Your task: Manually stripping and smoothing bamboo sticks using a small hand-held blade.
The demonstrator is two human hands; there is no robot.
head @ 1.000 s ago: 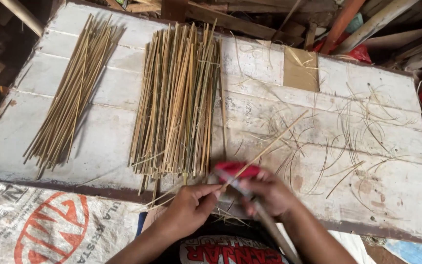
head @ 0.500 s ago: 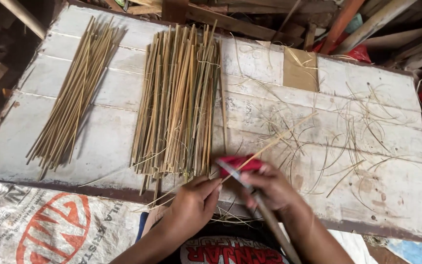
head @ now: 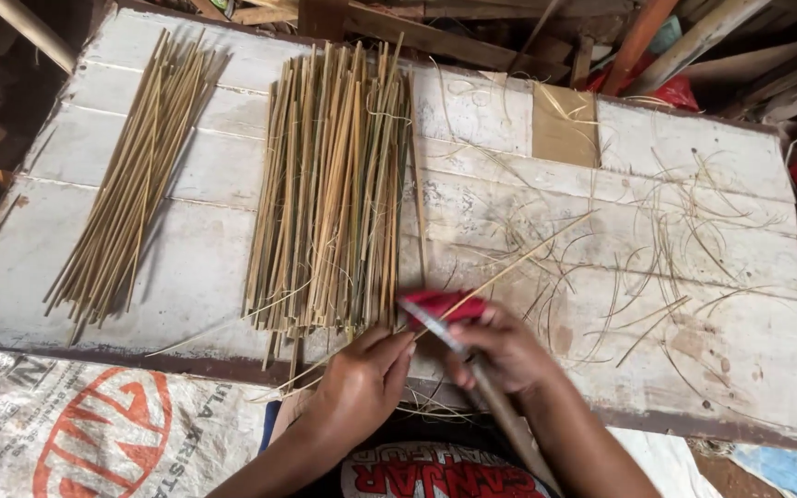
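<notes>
Whitewashed plank table [head: 186, 277] | left hand [head: 357, 387] pinches bamboo sliver [head: 509, 272] | right hand [head: 505, 346] grips knife [head: 440, 327], shaving | next stroke needs steady feed

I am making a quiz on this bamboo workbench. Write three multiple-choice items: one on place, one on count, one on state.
1. Where does the larger pile of bamboo strips lie on the white plank table?
A. at its right end
B. near the middle, right of the smaller pile
C. under the table

2. How many separate piles of strips lie on the table?
A. two
B. four
C. six

3. What is the thin strip at the hands doing?
A. lying flat in a pile
B. held at its near end, slanting up to the right
C. standing upright

Answers: 1 B, the smaller pile lies left of it. 2 A, only those two show. 3 B, the left hand and right hand meet at its lower end.
</notes>
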